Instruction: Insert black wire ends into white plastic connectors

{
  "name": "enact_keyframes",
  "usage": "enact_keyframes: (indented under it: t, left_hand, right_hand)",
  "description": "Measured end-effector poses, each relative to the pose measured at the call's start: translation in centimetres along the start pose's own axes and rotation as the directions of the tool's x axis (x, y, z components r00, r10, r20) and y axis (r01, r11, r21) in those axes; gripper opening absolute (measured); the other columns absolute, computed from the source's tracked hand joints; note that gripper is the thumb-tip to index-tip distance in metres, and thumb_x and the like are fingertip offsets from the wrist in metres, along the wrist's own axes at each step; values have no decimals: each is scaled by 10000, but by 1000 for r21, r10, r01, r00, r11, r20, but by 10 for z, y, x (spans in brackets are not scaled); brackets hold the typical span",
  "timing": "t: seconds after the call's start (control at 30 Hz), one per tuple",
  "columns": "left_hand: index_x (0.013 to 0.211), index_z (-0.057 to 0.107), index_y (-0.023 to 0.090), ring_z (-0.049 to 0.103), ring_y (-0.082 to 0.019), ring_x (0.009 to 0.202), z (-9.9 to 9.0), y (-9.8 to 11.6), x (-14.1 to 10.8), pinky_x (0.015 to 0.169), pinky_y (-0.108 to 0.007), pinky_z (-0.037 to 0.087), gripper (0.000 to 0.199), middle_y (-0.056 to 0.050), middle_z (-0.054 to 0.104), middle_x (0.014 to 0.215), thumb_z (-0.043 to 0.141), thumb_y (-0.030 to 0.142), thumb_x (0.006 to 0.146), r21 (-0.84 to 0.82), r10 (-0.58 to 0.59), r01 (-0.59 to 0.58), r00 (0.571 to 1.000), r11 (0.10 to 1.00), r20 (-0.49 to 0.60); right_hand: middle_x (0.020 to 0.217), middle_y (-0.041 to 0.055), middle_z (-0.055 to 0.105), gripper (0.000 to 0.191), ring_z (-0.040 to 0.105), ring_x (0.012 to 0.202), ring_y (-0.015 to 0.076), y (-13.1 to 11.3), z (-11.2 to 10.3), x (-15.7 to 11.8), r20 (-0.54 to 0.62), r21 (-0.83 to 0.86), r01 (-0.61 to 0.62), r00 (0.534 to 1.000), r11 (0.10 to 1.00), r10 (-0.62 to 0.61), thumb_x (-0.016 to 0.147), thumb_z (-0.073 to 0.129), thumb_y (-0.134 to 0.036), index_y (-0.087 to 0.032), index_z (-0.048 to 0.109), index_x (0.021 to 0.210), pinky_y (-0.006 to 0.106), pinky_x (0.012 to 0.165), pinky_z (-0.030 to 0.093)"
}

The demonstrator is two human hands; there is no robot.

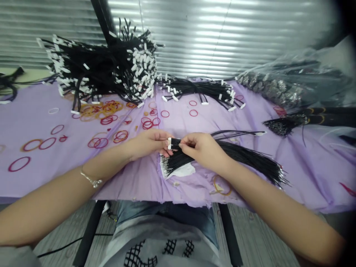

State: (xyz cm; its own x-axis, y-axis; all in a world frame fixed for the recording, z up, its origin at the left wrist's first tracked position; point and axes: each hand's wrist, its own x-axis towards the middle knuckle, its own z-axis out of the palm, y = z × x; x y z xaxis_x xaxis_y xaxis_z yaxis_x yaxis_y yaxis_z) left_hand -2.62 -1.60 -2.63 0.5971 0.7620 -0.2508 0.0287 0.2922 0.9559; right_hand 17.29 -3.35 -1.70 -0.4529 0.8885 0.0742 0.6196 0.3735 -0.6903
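Between the fingers of my left hand (151, 142) is a small white connector (170, 143), pinched at its end. Several black wires (175, 144) run from the connector to my right hand (200, 149), whose thumb and forefinger are closed on them. Under both hands lies a thick bundle of loose black wires (241, 157) with bare metal terminals (165, 165) at its ends. A piece of white paper or film (183, 170) shows beneath the bundle. More black wires (239, 132) stretch to the right behind my right hand.
A tall heap of black cables with white connectors (105, 70) stands at the back left, with a smaller pile (197, 87) beside it. Red rubber bands (121, 136) lie scattered on the purple cloth (139, 178). At the right are clear plastic bags (300, 81) and another wire bundle (283, 124).
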Motion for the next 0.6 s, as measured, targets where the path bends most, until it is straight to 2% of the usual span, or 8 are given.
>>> enact_keyframes:
  t: [0.33,0.6]
  left_hand:
    - [882,661,85,656,-101,633,1,-5,0,605,-166,553,265,-37,675,711,752,274,720,-32,15,-16,1000,999,-26]
    - [867,655,74,649,-87,618,4,-4,1,613,-165,545,89,-27,668,690,657,127,795,-20,6,-7,998,1000,-61]
  right_hand:
    - [633,-6,588,183,448,554,83,-2,5,0,6,-26,51,999,998,-50,823,485,-185,-143,631,722,221,568,299]
    - [634,-8,600,160,486,575,87,-1,13,2,-53,1,78,996,997,-78,810,517,-154,-144,626,694,215,583,326]
